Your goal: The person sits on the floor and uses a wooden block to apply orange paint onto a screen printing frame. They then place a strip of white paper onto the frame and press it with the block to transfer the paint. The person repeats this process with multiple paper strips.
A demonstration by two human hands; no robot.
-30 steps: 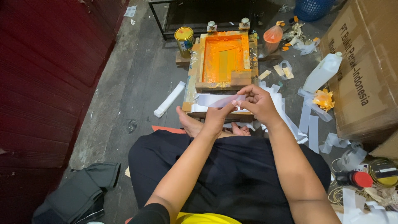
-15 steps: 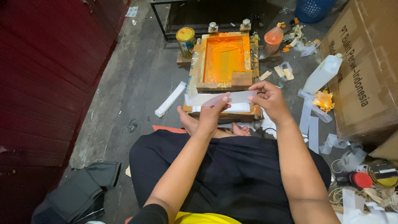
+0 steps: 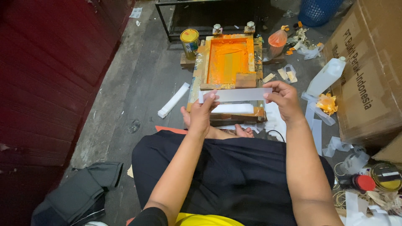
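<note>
The left hand (image 3: 204, 112) and right hand (image 3: 284, 97) pinch a pale strip (image 3: 236, 94) stretched level between them. It hangs over the near edge of the orange printing frame (image 3: 228, 62), seemingly not touching it.

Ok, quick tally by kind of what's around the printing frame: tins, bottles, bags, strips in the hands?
Round tins: 2, the yellow tin and the gold-lidded tin
White plastic bottle: 1
Orange-filled bag: 1
Grey strip held by both hands: 1
Total: 5
</note>
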